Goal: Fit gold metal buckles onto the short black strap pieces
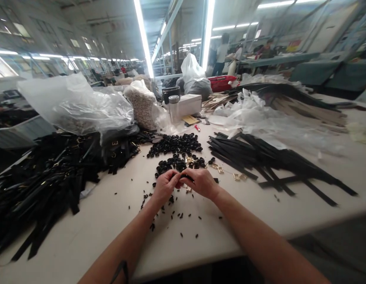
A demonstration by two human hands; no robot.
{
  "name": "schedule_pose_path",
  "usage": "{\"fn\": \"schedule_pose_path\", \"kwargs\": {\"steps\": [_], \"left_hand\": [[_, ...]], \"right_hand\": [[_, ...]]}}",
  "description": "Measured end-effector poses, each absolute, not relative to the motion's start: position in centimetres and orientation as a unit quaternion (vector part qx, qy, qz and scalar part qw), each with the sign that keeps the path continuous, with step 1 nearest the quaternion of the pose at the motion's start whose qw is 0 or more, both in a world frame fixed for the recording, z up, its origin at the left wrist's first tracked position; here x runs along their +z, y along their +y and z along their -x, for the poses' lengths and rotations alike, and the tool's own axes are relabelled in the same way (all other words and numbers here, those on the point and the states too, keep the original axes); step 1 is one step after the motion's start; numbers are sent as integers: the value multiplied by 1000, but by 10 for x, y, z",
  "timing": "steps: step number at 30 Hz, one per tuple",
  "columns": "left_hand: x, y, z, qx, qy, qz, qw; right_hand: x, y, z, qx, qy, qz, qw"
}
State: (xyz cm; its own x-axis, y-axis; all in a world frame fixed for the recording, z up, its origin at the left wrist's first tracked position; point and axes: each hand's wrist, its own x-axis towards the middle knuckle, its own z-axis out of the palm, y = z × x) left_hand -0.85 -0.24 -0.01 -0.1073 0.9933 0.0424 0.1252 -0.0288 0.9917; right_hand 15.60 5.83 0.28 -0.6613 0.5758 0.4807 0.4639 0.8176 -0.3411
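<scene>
My left hand [167, 184] and my right hand [200, 182] meet over the middle of the table, fingertips pinched together. Between them is a black strap [216, 180], mostly covered by my fingers; a short end shows past my right hand. Gold buckles [220, 170] lie just beyond and right of my hands, and a bit of gold also shows beneath my fingers. Directly behind sits a heap of small black loops [178, 144]. Tiny black pieces [181, 215] are scattered on the near tabletop around my wrists.
Finished-looking black straps with buckles [58, 169] are piled at left. Plain black straps [260, 157] fan out at right. Plastic bags [91, 104], a glass jar [174, 108], a white box [190, 104] and a red lighter-like item [197, 127] stand or lie further back.
</scene>
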Motion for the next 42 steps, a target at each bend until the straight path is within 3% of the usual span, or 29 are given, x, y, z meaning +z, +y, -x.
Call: {"fn": "schedule_pose_path", "kwargs": {"steps": [6, 13, 19, 26, 32, 36, 42], "left_hand": [[2, -2, 14, 466, 594, -563, 336], [7, 0, 13, 500, 584, -507, 390], [6, 3, 26, 549, 587, -467, 369], [1, 7, 35, 407, 598, -575, 382], [19, 21, 25, 235, 607, -734, 193], [26, 40, 11, 120, 631, -751, 150], [18, 50, 1, 123, 622, -757, 158]], "right_hand": [[11, 56, -160, 86, -909, 303, 273], [9, 61, -160, 93, -906, 277, 305], [6, 80, -172, 76, -827, 432, 352], [-2, 93, -179, 79, -810, 494, 307], [-2, 96, -181, 93, -801, 518, 284], [-2, 97, -180, 98, -804, 522, 268], [-3, 98, -180, 107, -803, 527, 255]]}}
